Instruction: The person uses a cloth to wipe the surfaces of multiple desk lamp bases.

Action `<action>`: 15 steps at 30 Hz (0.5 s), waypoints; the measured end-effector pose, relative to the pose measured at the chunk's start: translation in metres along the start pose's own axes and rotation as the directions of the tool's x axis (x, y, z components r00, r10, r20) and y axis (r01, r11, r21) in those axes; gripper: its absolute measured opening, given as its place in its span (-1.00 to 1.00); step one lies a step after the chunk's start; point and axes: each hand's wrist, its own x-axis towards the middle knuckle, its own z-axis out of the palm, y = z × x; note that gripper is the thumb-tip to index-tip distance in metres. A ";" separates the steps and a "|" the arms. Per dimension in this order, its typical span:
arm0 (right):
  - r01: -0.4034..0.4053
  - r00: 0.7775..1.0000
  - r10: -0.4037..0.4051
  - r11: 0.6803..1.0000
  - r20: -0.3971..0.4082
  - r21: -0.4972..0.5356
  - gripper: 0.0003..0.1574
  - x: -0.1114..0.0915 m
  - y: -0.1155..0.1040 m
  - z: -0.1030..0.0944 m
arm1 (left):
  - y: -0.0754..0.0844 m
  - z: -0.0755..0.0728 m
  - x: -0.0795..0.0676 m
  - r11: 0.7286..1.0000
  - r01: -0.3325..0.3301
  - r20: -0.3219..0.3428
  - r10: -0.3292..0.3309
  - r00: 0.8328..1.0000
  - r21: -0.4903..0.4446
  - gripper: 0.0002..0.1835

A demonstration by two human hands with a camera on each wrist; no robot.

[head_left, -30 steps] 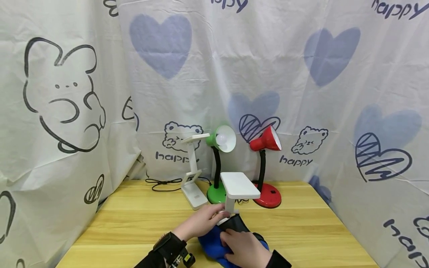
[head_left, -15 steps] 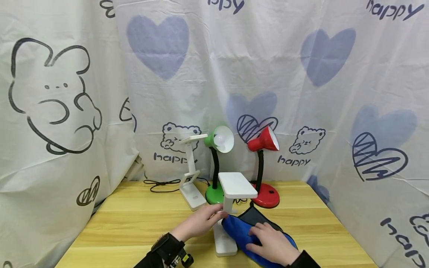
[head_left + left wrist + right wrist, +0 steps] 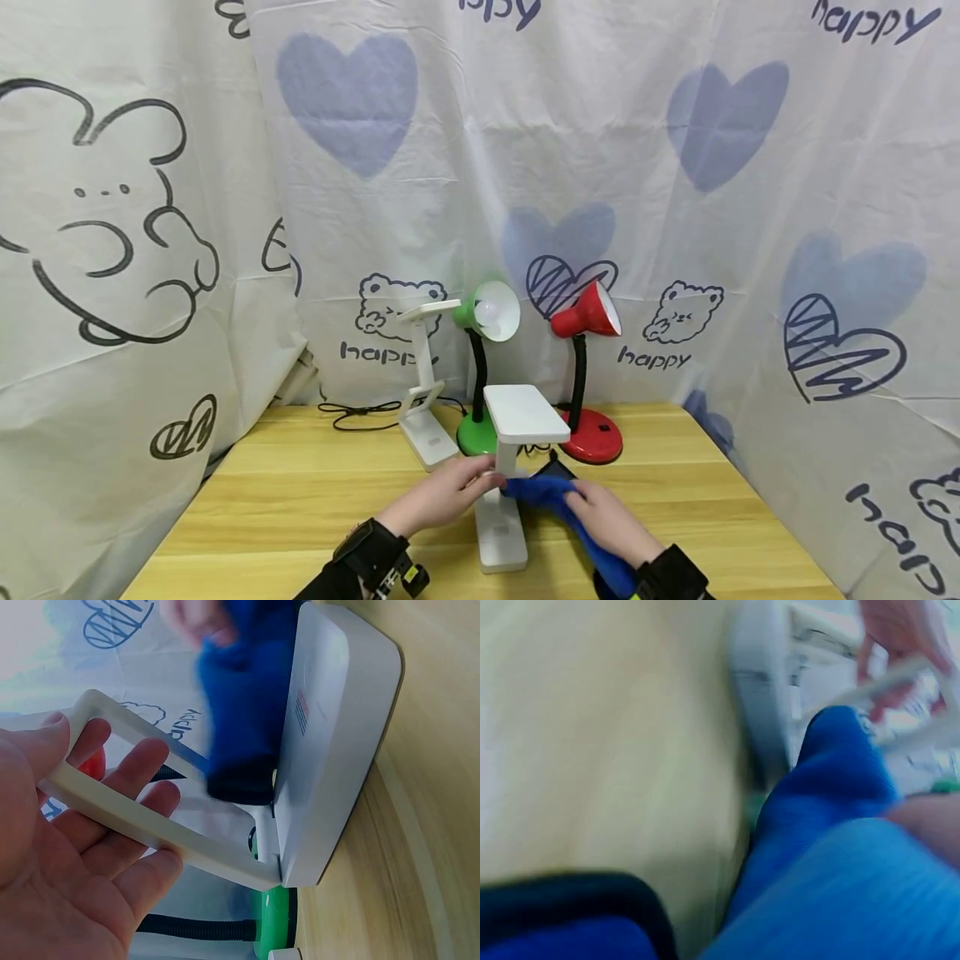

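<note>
A white desk lamp [image 3: 501, 537] with a flat rectangular head stands upright near the front of the table. My left hand [image 3: 442, 500] grips the open frame of its stand, thumb on one side and fingers through the frame, as the left wrist view shows. My right hand [image 3: 617, 527] pinches a blue cloth [image 3: 551, 493] with black edging. One end of the cloth [image 3: 247, 712] overlaps the stand just above the lamp's base [image 3: 330, 742]. The rest drapes down under the right wrist; in the right wrist view the blue fabric [image 3: 825, 802] fills much of the foreground.
Behind stand a second white lamp [image 3: 429, 437], a green lamp [image 3: 477, 433] and a red lamp [image 3: 592, 437] on the wooden table [image 3: 300, 500]. A black cable [image 3: 360, 410] lies at the back left. A printed curtain [image 3: 465, 183] hangs behind the table.
The cloth first covered the lamp's base, then shifted right, uncovering it. My right hand moved right and now bunches the cloth. The left hand keeps its hold on the stand.
</note>
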 end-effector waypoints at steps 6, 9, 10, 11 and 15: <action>-0.133 0.990 0.137 0.894 0.022 0.428 -0.25 0.023 -0.008 0.005 | 0.000 -0.005 -0.004 0.998 -0.015 0.033 0.017 0.999 -0.057 -0.70; -0.142 0.989 0.144 0.876 0.032 0.461 -0.17 0.037 -0.013 0.014 | -0.001 -0.007 -0.005 0.997 -0.022 0.047 0.026 0.999 -0.073 -0.71; -0.140 0.989 0.143 0.875 0.028 0.464 -0.16 0.043 -0.014 0.017 | -0.001 -0.007 -0.006 0.997 -0.025 0.050 0.029 0.998 -0.075 -0.71; -0.131 0.990 0.138 0.874 0.019 0.467 -0.16 0.048 -0.015 0.019 | -0.001 -0.007 -0.006 0.997 -0.029 0.052 0.033 0.998 -0.074 -0.71; -0.076 0.993 0.108 0.877 -0.040 0.475 -0.10 0.071 -0.018 0.028 | -0.002 -0.007 -0.006 0.997 -0.044 0.048 0.047 0.998 -0.068 -0.70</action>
